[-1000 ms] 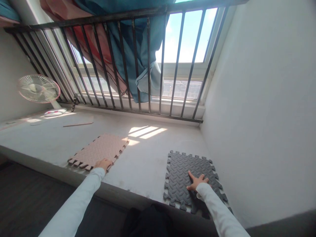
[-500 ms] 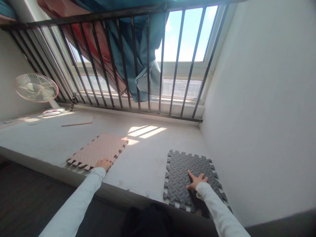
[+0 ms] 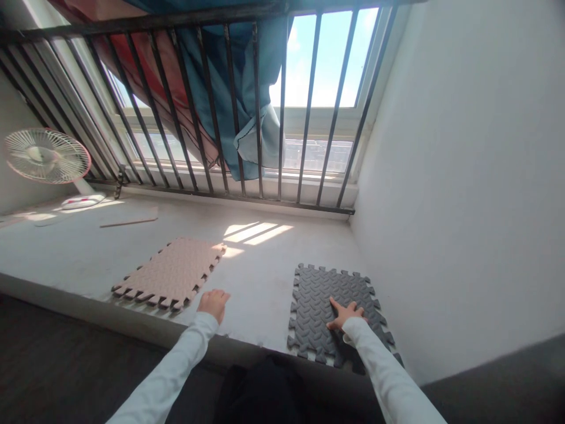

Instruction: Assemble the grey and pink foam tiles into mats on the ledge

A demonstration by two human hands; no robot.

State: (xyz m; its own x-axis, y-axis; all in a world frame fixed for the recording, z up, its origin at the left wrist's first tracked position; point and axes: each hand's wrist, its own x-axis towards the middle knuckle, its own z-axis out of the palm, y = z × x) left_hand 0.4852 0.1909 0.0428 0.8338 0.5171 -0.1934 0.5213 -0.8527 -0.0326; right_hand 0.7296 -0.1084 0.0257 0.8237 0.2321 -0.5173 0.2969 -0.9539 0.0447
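Dark-gray interlocking foam tile lay on the white ledge near the wall, the right hand splayed on it without gripping, apparently to steady it, while the left hand, loosely bent around nothing visible, hovered beside the pink foam tile.

L pink puzzle mat & R gray puzzle mat: matt foam w/ bumpy tops. Far railing: metal. Curtain: cloth. Ledge: matt.
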